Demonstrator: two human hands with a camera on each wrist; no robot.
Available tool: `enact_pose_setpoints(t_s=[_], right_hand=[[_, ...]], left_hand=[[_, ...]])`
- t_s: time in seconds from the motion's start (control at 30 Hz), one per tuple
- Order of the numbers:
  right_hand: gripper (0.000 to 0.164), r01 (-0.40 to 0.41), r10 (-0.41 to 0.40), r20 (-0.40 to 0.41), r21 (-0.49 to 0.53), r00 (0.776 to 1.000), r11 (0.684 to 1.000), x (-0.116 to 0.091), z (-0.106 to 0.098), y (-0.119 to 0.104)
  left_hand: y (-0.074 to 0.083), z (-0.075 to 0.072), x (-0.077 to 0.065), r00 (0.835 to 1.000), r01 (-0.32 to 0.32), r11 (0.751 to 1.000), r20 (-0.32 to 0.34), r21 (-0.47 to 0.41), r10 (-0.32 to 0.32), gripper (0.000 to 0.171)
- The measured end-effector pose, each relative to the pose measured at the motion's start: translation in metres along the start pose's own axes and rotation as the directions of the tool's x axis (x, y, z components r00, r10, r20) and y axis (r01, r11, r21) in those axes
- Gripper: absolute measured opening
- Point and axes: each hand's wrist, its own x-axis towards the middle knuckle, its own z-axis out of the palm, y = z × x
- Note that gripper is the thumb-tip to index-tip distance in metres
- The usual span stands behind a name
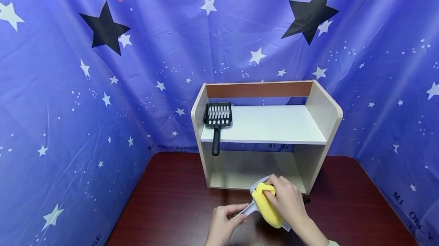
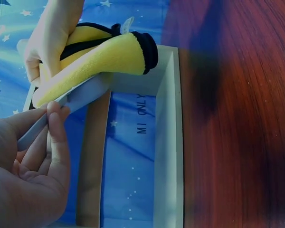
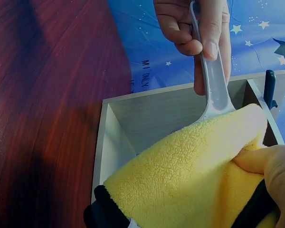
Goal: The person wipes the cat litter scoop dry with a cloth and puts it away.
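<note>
"Left hand (image 1: 223, 220) held what?"
"It pinched the scoop (image 1: 252, 207), before the shelf (image 1: 267, 124); the right hand (image 1: 288, 200) gripped a cloth (image 1: 267, 211) against it."
"Done?"
"Wiping seemed underway; what remained, I couldn't tell."

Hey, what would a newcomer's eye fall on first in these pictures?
Probably the bright yellow cloth, which the right hand holds against the pale utensil that the left hand grips, low in the head view. Next, the vivid blue curtain with its stars, filling the background. Then the black slotted scoop at the left end of the white upper shelf, its handle jutting past the front edge.
</note>
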Motion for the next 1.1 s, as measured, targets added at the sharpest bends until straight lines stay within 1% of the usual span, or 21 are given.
enact_pose_setpoints(t_s=[0.1, 0.23, 0.33, 0.4, 0.5, 0.63, 0.73, 0.93, 1.03, 1.1], right_hand=[[0.033, 0.000, 0.000, -0.017, 0.002, 1.000, 1.000, 0.000, -0.001, 0.000], [0.029, 0.007, -0.006, -0.047, 0.016, 0.999, 1.000, 0.001, -0.002, 0.002], [0.029, 0.018, -0.016, -0.073, 0.020, 0.997, 1.000, 0.003, -0.002, 0.005], [0.030, 0.023, -0.021, -0.096, 0.016, 0.995, 1.000, 0.004, -0.003, 0.007], [0.031, 0.016, -0.015, -0.125, 0.009, 0.992, 1.000, 0.005, -0.004, 0.011], [0.033, 0.007, -0.005, -0.131, 0.015, 0.991, 1.000, 0.005, -0.005, 0.014], [0.033, 0.016, -0.014, -0.136, 0.014, 0.991, 1.000, 0.003, -0.006, 0.015], [0.029, 0.032, -0.033, -0.163, -0.005, 0.986, 0.999, 0.002, -0.010, 0.019], [0.028, 0.029, -0.031, -0.164, -0.012, 0.986, 1.000, 0.002, -0.012, 0.022], [0.027, 0.025, -0.027, -0.165, -0.016, 0.986, 1.000, 0.002, -0.013, 0.024]], left_hand=[[0.002, 0.000, -0.002, 0.999, -0.044, 0.998, -0.006, 0.036, 0.044, 0.026], [0.004, -0.003, -0.003, 0.989, -0.141, 0.982, -0.019, 0.123, 0.144, 0.025], [0.004, -0.005, -0.002, 0.976, -0.206, 0.961, -0.027, 0.184, 0.215, 0.025], [0.003, -0.006, -0.003, 0.970, -0.231, 0.950, -0.031, 0.211, 0.243, 0.025], [0.003, -0.010, -0.004, 0.953, -0.277, 0.922, -0.046, 0.272, 0.299, 0.025], [0.001, -0.013, -0.008, 0.932, -0.331, 0.894, -0.043, 0.302, 0.360, 0.024], [-0.001, -0.014, -0.011, 0.916, -0.375, 0.880, -0.028, 0.291, 0.400, 0.025], [-0.005, -0.012, -0.011, 0.870, -0.457, 0.829, -0.031, 0.324, 0.492, 0.028], [-0.006, -0.012, -0.011, 0.861, -0.469, 0.814, -0.028, 0.343, 0.508, 0.029], [-0.006, -0.012, -0.011, 0.864, -0.463, 0.815, -0.031, 0.348, 0.503, 0.029]])
